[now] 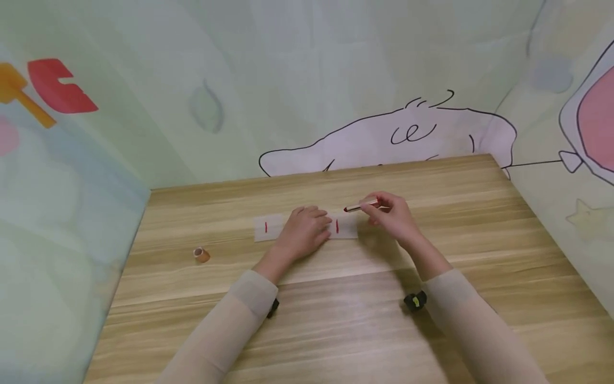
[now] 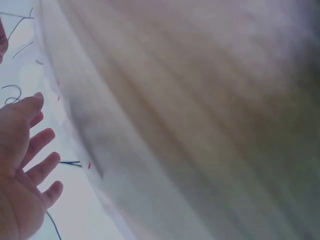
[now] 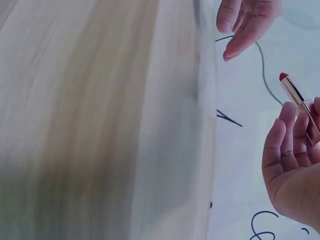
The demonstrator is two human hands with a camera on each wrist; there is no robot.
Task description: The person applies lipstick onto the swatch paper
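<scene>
My right hand pinches an uncapped lipstick between thumb and fingers. Its red tip points left, just above the white paper, and looks apart from it. On the paper, my left hand rests palm down over the middle, hiding that part. One short red stroke shows to the right of this hand and another red line to its left. The right wrist view shows the lipstick's gold tube held at the fingertips. Relaxed, slightly spread fingers appear in the left wrist view.
An orange-brown cap lies on its side on the wooden table, left of the paper. Behind the table hangs a printed cloth backdrop. Dark wrist devices sit by the sleeves.
</scene>
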